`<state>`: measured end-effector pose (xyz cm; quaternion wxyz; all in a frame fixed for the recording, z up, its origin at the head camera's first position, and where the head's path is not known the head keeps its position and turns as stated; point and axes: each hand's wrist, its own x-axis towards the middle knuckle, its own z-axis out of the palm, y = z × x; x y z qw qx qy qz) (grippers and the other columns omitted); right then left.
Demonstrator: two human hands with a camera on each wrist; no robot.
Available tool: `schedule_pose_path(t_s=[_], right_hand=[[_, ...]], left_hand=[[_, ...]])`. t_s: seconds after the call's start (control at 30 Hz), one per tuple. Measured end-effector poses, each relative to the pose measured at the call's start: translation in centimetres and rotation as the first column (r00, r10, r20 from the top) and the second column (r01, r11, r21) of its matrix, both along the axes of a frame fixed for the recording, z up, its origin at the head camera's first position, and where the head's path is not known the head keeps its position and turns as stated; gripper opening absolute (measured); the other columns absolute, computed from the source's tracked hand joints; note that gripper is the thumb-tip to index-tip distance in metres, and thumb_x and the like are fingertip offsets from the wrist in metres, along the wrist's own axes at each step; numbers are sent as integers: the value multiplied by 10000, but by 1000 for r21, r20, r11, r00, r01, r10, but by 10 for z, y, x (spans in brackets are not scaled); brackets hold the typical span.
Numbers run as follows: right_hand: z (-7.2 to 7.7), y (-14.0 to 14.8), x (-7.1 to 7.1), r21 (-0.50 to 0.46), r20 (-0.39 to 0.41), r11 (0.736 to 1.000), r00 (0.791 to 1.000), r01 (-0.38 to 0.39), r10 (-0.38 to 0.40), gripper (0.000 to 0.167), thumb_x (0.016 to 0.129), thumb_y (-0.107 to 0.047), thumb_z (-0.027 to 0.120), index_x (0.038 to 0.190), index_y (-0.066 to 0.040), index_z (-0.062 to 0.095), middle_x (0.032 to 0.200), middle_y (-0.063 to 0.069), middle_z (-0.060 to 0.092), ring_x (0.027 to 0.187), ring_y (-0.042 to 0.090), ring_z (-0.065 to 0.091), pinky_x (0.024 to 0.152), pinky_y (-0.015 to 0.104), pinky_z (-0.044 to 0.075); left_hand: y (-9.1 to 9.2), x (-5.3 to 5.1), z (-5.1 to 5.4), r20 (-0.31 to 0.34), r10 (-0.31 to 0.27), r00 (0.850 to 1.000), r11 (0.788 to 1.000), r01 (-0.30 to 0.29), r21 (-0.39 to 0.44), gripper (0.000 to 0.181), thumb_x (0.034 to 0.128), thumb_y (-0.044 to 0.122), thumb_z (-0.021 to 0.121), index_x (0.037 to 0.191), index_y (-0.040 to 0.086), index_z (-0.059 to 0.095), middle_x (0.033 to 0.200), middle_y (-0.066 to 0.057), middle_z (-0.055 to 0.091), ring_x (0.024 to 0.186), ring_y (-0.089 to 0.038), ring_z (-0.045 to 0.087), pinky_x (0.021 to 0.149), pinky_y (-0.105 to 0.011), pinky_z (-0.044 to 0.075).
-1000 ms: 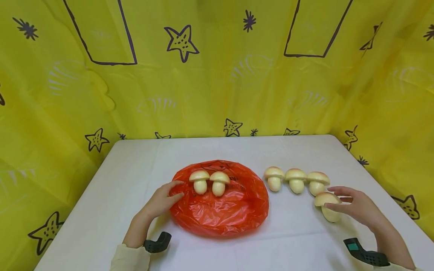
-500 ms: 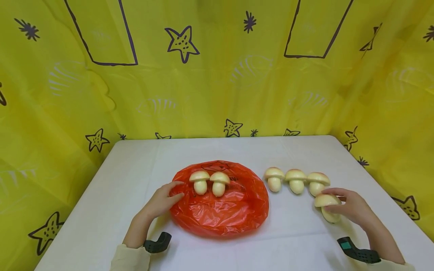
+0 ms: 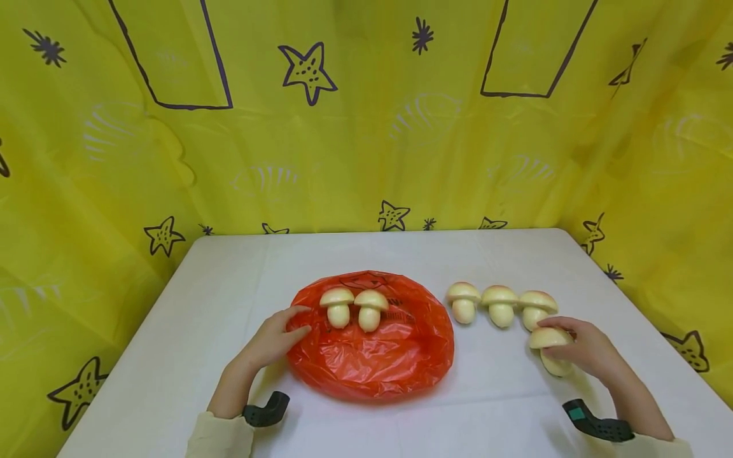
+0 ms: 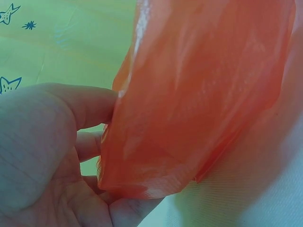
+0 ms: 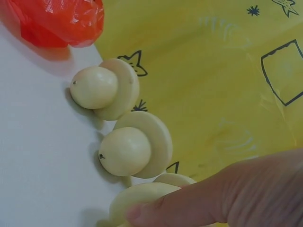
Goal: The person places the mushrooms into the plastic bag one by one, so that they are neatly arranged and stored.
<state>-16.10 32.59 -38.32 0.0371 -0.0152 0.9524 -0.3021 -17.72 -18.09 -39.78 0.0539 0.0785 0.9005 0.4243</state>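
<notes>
A red plastic bag [image 3: 366,362] lies spread on the white table, with two cream toy mushrooms [image 3: 338,308] side by side on it. My left hand [image 3: 269,340] holds the bag's left edge; in the left wrist view the thumb and fingers of that hand [image 4: 57,142] lie around the red plastic [image 4: 180,104]. To the right of the bag, my right hand [image 3: 592,350] grips a mushroom [image 3: 552,362] by its cap and side, near the table surface. Three more mushrooms [image 3: 501,306] stand in a row behind it. The right wrist view shows the right thumb [image 5: 180,208] across a mushroom [image 5: 137,196].
The white table [image 3: 229,273] reaches back to a yellow curtain [image 3: 355,146] printed with starfish and fish. The curtain also hangs along the left and right sides. Dark bands are on both wrists.
My right hand has moved left and closed its fingers round the front mushroom, which has shifted slightly. My left hand, the bag and the other mushrooms look unmoved.
</notes>
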Motion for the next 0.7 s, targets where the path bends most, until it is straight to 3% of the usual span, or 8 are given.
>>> schedule_pose_path(t_s=[0.7], right_hand=[[-5, -3, 1, -39, 15, 999, 1000, 22, -21, 534, 715, -198, 782, 1129, 63, 568, 1139, 346, 493, 929, 390, 466, 680, 379, 375]], left_hand=[[-2, 0, -3, -9, -4, 1000, 1000, 4, -2, 369, 896, 149, 569, 1236, 13, 533, 1219, -162, 531, 1115, -347, 471, 887, -494, 435]])
